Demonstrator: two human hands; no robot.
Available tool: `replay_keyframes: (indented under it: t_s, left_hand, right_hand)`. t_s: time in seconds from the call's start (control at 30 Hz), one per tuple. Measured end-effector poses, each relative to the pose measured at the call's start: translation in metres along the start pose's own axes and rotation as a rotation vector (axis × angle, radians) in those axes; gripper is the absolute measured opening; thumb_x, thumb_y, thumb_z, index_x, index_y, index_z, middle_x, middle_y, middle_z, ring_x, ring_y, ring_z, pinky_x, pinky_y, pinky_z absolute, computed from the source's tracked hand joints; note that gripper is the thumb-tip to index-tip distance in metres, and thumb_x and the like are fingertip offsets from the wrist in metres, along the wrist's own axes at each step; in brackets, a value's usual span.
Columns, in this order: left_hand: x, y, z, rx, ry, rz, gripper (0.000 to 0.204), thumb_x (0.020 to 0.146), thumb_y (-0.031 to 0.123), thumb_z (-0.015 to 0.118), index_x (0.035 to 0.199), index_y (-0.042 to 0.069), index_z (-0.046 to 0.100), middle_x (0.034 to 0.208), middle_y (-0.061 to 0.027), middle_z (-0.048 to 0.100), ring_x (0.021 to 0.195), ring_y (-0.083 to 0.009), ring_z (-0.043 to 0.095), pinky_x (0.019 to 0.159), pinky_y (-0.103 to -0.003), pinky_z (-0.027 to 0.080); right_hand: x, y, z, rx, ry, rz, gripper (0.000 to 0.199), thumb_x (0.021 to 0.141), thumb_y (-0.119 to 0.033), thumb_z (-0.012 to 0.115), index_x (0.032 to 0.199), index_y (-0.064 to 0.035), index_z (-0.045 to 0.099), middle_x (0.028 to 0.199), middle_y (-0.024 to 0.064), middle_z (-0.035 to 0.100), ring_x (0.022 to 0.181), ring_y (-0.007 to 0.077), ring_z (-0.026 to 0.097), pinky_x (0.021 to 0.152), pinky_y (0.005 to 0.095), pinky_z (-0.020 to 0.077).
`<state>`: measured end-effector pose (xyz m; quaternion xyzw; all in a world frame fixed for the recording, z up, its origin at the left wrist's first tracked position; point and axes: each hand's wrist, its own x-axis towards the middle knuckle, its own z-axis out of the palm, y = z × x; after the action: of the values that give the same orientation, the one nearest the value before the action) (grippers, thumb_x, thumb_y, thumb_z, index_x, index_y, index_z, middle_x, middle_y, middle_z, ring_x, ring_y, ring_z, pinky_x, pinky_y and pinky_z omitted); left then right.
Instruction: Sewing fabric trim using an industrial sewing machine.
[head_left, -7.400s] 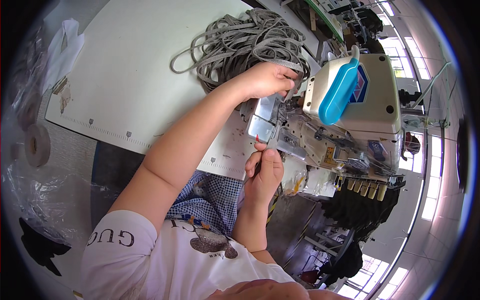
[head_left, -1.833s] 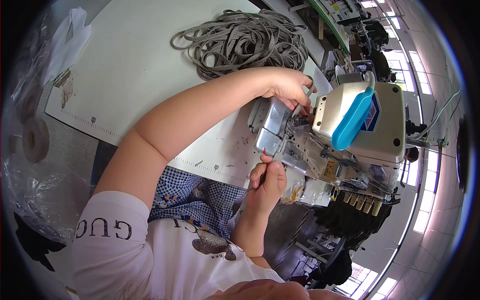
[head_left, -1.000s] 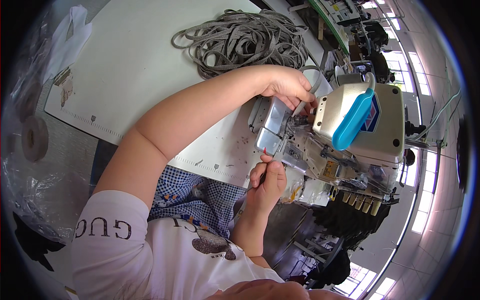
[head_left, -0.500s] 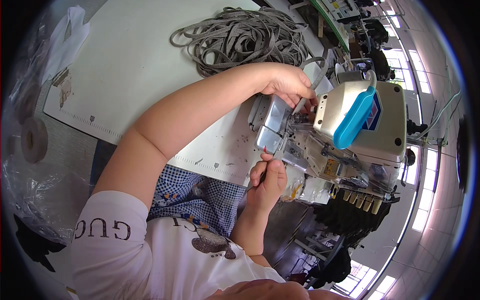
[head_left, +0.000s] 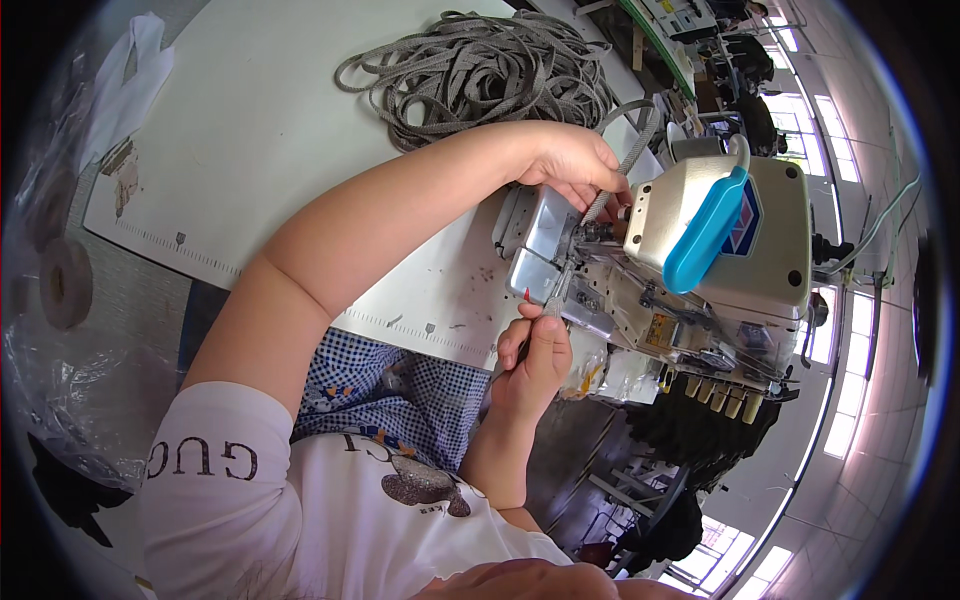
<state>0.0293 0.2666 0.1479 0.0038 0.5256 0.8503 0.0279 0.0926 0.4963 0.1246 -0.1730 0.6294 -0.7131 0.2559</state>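
Observation:
A grey flat woven cord [head_left: 634, 150] runs from a loose pile down to the far side of an overlock sewing machine [head_left: 725, 260]. My left hand [head_left: 578, 168] reaches across the table to that side; its thumb and fingers close on the cord beside the presser area, fingertips partly hidden. At the near side of the machine's metal plate [head_left: 535, 275], a grey length comes out toward me. My right hand [head_left: 536, 352] pinches this length between thumb and fingers, with a dark narrow part showing inside the grip that I cannot make out.
The tangled cord pile [head_left: 490, 75] lies at the back of the white table [head_left: 270, 130], which has a ruler scale along its front edge. A blue lever-shaped piece [head_left: 705, 235] sits on the machine head. Clear plastic and a tape roll [head_left: 66, 283] are at the left.
The cord loop above my left hand has shifted slightly. Both hands keep almost the same places and grips, and the whole view has moved a little.

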Motion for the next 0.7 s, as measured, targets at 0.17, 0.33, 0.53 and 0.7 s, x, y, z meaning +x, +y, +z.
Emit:
replay_keyframes:
  t_s: [0.17, 0.33, 0.53, 0.7]
  left_hand:
    - [-0.0002, -0.0008, -0.0010, -0.009, -0.017, 0.002, 0.021, 0.088, 0.022, 0.055, 0.097, 0.005, 0.065, 0.092, -0.0060, 0.064, 0.083, -0.0150, 0.063, 0.079, -0.028, 0.048]
    - [0.0048, -0.0044, -0.0041, 0.016, -0.040, 0.003, 0.027, 0.089, 0.028, 0.056, 0.101, 0.005, 0.061, 0.093, -0.0037, 0.062, 0.084, -0.0129, 0.058, 0.081, -0.029, 0.046]
    - [0.0064, -0.0052, -0.0052, 0.008, -0.055, 0.003, 0.026, 0.089, 0.028, 0.056, 0.099, 0.005, 0.061, 0.092, -0.0032, 0.062, 0.083, -0.0124, 0.058, 0.081, -0.029, 0.046]
    - [0.0031, -0.0031, -0.0037, 0.006, -0.051, 0.006, 0.025, 0.089, 0.029, 0.057, 0.097, 0.006, 0.061, 0.091, -0.0030, 0.061, 0.082, -0.0121, 0.057, 0.080, -0.029, 0.046]
  right_hand:
    - [0.0001, -0.0003, -0.0004, -0.017, 0.002, -0.004, 0.030, 0.095, -0.024, 0.045, 0.093, 0.0028, 0.059, 0.056, 0.0049, 0.052, 0.044, 0.0049, 0.036, 0.045, 0.0168, 0.0281]
    - [0.0003, 0.0006, -0.0009, -0.027, 0.002, -0.010, 0.031, 0.095, -0.025, 0.045, 0.093, 0.0025, 0.059, 0.055, 0.0042, 0.052, 0.044, 0.0046, 0.035, 0.044, 0.0166, 0.0276]
    - [0.0004, 0.0004, -0.0011, -0.034, 0.005, -0.009, 0.031, 0.095, -0.026, 0.045, 0.093, 0.0020, 0.060, 0.054, 0.0038, 0.051, 0.042, 0.0043, 0.035, 0.042, 0.0163, 0.0265]
    - [0.0011, 0.0016, -0.0025, -0.031, 0.005, -0.013, 0.032, 0.095, -0.026, 0.045, 0.092, 0.0017, 0.060, 0.054, 0.0037, 0.051, 0.041, 0.0041, 0.034, 0.041, 0.0161, 0.0261]
